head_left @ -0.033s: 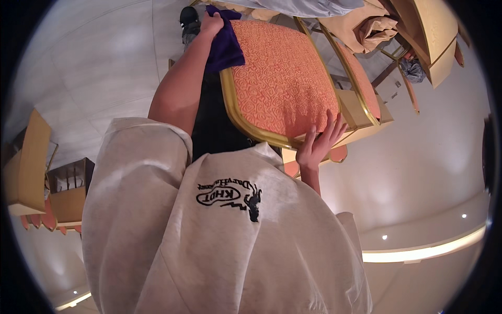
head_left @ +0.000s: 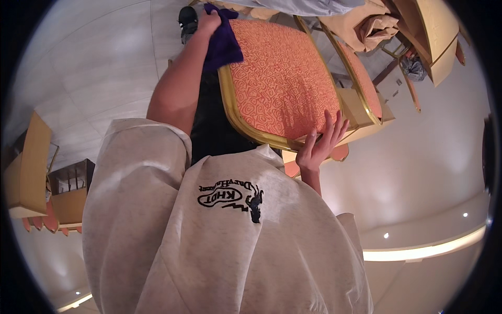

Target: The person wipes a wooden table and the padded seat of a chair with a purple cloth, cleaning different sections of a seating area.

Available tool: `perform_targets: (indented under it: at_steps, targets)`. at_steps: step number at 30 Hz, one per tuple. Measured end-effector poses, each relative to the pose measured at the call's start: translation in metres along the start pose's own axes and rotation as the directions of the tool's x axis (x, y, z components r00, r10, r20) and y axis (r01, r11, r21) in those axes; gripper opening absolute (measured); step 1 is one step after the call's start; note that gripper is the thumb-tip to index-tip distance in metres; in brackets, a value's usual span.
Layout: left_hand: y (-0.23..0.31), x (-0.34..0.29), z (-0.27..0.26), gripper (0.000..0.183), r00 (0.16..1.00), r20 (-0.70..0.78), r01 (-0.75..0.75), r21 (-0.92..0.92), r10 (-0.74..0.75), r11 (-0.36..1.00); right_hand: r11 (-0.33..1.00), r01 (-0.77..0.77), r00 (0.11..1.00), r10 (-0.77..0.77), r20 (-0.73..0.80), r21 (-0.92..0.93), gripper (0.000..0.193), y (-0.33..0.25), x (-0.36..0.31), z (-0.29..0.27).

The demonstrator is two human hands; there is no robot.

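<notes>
A purple cloth (head_left: 225, 44) hangs from my left hand (head_left: 209, 22), whose fingers are closed round its upper part. The cloth lies against the left gold edge of a chair (head_left: 282, 73) padded in orange patterned fabric. At the chair's near right corner is my right hand (head_left: 314, 149), its fingers spread and pointing up. The base of that hand is by the gold rim (head_left: 274, 141), and its fingers cast a shadow on the fabric. Whether its palm touches the rim, I cannot tell.
A second orange chair (head_left: 361, 78) stands just right of the first. Brown paper (head_left: 377, 32) and a wooden panel (head_left: 431, 36) are at the far right. Wooden furniture (head_left: 31, 167) stands at the left. A dark shoe (head_left: 187, 18) shows near my left hand on the pale tiled floor (head_left: 104, 68).
Very little differs. The fingers of my right hand have shifted slightly, and the cloth in my left hand has moved a touch upward and left.
</notes>
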State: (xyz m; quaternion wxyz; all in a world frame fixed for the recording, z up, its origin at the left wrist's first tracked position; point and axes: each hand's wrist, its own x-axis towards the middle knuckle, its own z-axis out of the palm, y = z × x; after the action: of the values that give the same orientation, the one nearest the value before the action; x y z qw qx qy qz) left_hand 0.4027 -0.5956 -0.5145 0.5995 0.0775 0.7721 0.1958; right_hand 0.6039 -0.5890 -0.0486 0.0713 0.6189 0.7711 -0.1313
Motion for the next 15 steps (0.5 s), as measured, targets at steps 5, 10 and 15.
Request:
perform_targets:
  at_steps: [5,10,15]
  targets:
    - [-0.005,0.037,-0.005,0.058,0.999,-0.016,-0.046,0.018,0.047,0.999,0.995,0.08,0.997,-0.08,-0.01,0.059,0.046,0.007,0.0,0.003]
    - [-0.006,0.041,-0.009,0.049,0.998,0.017,-0.06,-0.117,0.063,0.991,0.995,0.072,0.997,-0.069,-0.041,0.068,0.038,0.003,0.002,0.0]
    - [0.002,0.006,-0.035,0.04,0.989,0.132,-0.015,-0.373,0.07,0.928,0.968,0.146,0.986,-0.126,-0.109,0.205,0.031,-0.008,0.01,-0.001]
